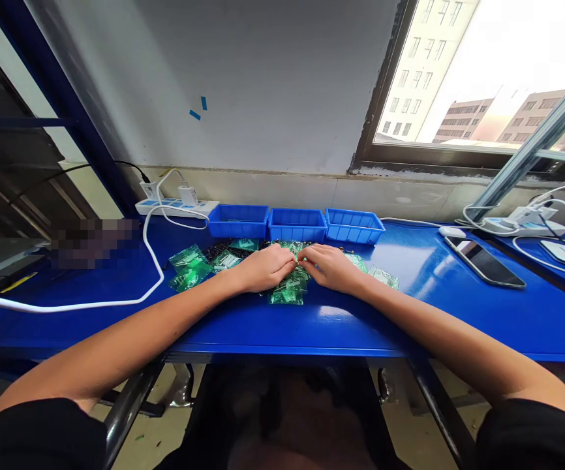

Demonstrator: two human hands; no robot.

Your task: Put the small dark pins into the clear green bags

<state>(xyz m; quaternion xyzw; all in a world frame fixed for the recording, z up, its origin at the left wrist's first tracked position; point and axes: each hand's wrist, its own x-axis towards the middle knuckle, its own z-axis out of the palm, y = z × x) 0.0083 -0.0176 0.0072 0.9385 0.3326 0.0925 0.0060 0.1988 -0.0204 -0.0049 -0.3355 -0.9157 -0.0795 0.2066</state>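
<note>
Both hands meet over a pile of small green plastic bags on the blue table. My left hand has its fingers closed in a pinch at the fingertips. Facing it, my right hand is pinched as well, its fingertips nearly touching the left ones. Whatever lies between the fingertips is too small to make out. More green bags lie left of the hands, and a paler bag lies under the right forearm's edge. Small dark pieces are partly hidden behind the left hand.
Three blue bins line the wall behind the hands. A power strip with a white cable is at the left. On the right of the blue table lie a phone and another power strip.
</note>
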